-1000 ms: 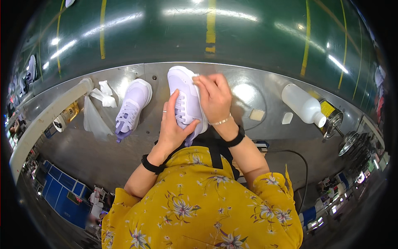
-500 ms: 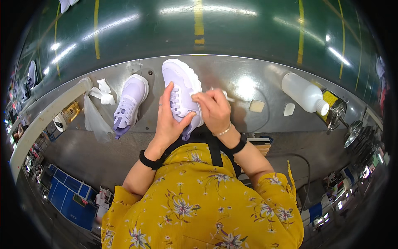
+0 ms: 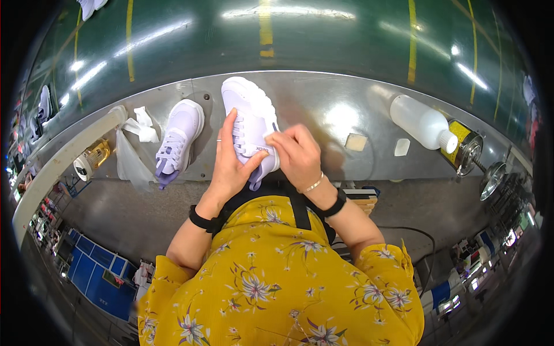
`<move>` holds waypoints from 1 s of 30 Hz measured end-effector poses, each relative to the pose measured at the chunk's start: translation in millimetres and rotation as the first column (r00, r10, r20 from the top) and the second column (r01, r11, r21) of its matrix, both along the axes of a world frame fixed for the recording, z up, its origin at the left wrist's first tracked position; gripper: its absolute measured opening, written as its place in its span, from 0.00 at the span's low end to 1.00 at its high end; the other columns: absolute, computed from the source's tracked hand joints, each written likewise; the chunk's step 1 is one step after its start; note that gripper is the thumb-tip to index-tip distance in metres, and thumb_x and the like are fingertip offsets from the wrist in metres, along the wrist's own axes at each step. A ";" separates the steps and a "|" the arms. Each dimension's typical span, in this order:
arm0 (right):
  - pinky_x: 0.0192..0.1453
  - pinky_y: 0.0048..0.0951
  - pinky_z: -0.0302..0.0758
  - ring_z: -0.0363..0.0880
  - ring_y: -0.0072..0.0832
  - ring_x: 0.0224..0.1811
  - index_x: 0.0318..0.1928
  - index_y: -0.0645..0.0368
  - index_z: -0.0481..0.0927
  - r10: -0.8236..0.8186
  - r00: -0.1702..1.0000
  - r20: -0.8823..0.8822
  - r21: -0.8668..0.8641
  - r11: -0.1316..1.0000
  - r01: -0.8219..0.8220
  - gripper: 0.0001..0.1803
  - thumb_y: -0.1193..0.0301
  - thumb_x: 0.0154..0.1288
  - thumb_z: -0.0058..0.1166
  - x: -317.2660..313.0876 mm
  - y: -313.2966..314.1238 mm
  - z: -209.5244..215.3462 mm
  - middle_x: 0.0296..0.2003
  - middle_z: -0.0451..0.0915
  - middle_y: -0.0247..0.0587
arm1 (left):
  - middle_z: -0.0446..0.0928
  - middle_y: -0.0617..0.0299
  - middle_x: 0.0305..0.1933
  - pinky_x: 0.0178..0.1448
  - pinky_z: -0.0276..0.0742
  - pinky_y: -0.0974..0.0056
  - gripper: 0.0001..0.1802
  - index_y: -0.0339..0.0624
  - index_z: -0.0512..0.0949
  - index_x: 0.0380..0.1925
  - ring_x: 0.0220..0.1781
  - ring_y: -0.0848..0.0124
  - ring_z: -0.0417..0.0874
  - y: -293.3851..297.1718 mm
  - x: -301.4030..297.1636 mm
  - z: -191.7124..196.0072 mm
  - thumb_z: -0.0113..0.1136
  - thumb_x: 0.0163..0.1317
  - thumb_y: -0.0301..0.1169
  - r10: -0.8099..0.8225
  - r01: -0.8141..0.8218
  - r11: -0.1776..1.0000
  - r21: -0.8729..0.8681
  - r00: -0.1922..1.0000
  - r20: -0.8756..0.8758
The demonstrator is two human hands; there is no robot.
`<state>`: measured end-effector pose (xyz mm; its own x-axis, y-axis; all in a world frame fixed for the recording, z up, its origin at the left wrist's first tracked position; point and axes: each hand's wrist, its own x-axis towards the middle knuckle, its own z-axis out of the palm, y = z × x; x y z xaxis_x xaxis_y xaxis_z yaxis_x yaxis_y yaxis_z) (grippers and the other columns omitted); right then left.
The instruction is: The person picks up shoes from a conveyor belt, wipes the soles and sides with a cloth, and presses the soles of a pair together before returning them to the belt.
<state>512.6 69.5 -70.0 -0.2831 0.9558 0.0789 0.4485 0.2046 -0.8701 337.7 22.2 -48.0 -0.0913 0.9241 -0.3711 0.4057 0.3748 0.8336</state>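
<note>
White and pale lilac, a sneaker lies at the upper centre of the frame on a grey metal bench, its long axis running from the toe at the top of the picture down to the heel near the person's chest, tilted slightly so the sole side faces right. The left hand cups the shoe from the left of the frame, palm against the laced upper and fingers stretched along its length toward the toe. The right hand closes from the right on the heel end, fingertips curled and pinched on what looks like a small white pad or cloth pressed to the side of the shoe; what exactly it grips is too small to tell. Both hands meet at the lower, heel half, so the toe stands free above them. A second sneaker of the same colours rests just left, apart from the hands, beside crumpled white paper. At the right of the frame a white plastic bottle lies against a yellow tin.
</note>
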 end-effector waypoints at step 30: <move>0.31 0.31 0.72 0.75 0.32 0.27 0.37 0.56 0.88 -0.013 1.000 0.009 0.117 0.993 0.011 0.09 0.79 0.55 0.70 -3.5 13.5 -7.4 0.28 0.74 0.36 | 0.65 0.40 0.70 0.74 0.67 0.50 0.56 0.39 0.51 0.79 0.71 0.47 0.70 3.5 4.4 2.7 0.77 0.55 0.31 0.003 -0.003 1.000 0.005 0.999 -0.053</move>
